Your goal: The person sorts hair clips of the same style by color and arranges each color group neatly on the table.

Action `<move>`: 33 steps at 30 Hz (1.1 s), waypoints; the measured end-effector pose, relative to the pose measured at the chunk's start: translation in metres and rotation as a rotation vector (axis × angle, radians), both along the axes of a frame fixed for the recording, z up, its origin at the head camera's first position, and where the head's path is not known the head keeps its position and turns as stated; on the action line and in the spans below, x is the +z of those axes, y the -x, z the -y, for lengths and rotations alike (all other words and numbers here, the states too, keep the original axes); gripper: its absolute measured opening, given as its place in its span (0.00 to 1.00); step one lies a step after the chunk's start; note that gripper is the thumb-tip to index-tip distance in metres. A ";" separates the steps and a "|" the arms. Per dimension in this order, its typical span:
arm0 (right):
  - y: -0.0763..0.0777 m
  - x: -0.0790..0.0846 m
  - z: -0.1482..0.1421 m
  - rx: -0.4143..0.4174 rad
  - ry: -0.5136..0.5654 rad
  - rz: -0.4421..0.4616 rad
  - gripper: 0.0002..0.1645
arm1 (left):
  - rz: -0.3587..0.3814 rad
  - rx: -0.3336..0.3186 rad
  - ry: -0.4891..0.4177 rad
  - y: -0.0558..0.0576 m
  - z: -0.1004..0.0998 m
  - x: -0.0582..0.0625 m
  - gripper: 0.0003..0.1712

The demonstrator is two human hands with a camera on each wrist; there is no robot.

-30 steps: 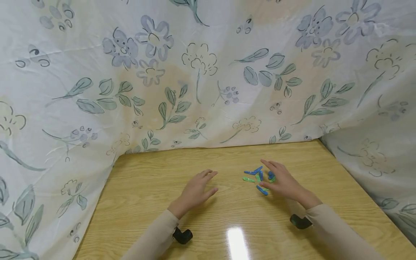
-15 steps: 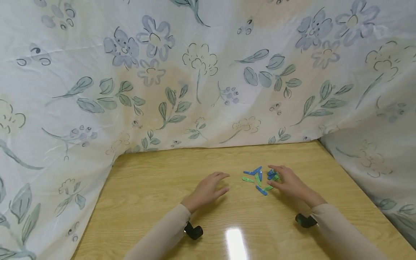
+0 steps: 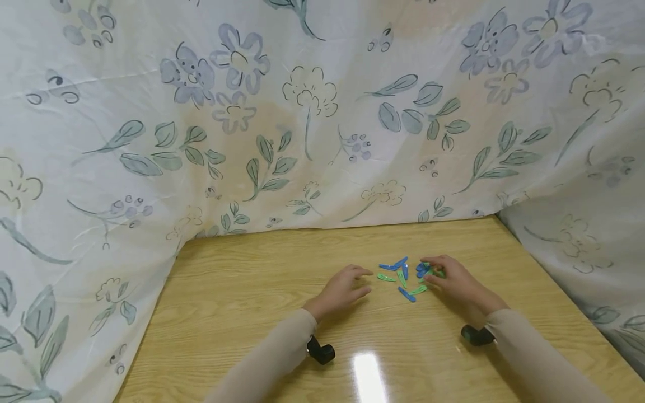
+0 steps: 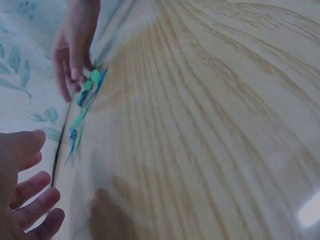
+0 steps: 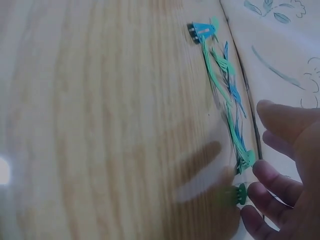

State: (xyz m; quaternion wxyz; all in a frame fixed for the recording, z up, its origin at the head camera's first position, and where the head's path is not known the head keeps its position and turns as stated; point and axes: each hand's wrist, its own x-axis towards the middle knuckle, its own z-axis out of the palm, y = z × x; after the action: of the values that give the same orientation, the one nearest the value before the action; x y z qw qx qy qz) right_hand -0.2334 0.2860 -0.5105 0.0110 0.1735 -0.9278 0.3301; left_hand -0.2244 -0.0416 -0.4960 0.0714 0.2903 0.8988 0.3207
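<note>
Beyond the cluster of hair clips (image 3: pixel 405 272) I had a floral cloth (image 3: pixel 312 140) in view, and under the cluster spread the wood-grained worktop (image 3: pixel 252 291). The right hand (image 3: pixel 456 281) was at the cluster's right edge, thumb and fingers apart, with nothing gripped that I could make out. The left hand (image 3: pixel 345 286) hovered left of the cluster, fingers apart too, holding nothing. I took the step to be a reach for the clips from both sides; to my judgement, the next move called for a light pinch, since the pieces looked thin and flat. The blue clips (image 3: pixel 422 270) on the cluster's right lay just beside the right hand's fingertips; whether they touched, I couldn't tell. A green clip (image 3: pixel 386 277) at the cluster's left edge lay nearest the left hand, apart from it.
</note>
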 end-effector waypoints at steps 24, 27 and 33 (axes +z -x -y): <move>0.012 -0.008 -0.008 -0.014 0.066 0.078 0.22 | 0.004 0.195 -0.033 0.002 -0.052 -0.013 0.19; 0.012 -0.009 -0.009 -0.006 0.072 0.076 0.22 | 0.014 0.208 -0.025 0.002 -0.055 -0.014 0.20; 0.014 -0.011 -0.010 0.006 0.073 0.071 0.20 | 0.017 0.216 -0.009 0.002 -0.059 -0.015 0.23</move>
State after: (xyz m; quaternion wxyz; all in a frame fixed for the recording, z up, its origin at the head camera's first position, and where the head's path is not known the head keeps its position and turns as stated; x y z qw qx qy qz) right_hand -0.2472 0.2961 -0.5212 -0.0165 0.1642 -0.9145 0.3695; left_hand -0.2261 0.0170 -0.5109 0.0429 0.1890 0.9228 0.3330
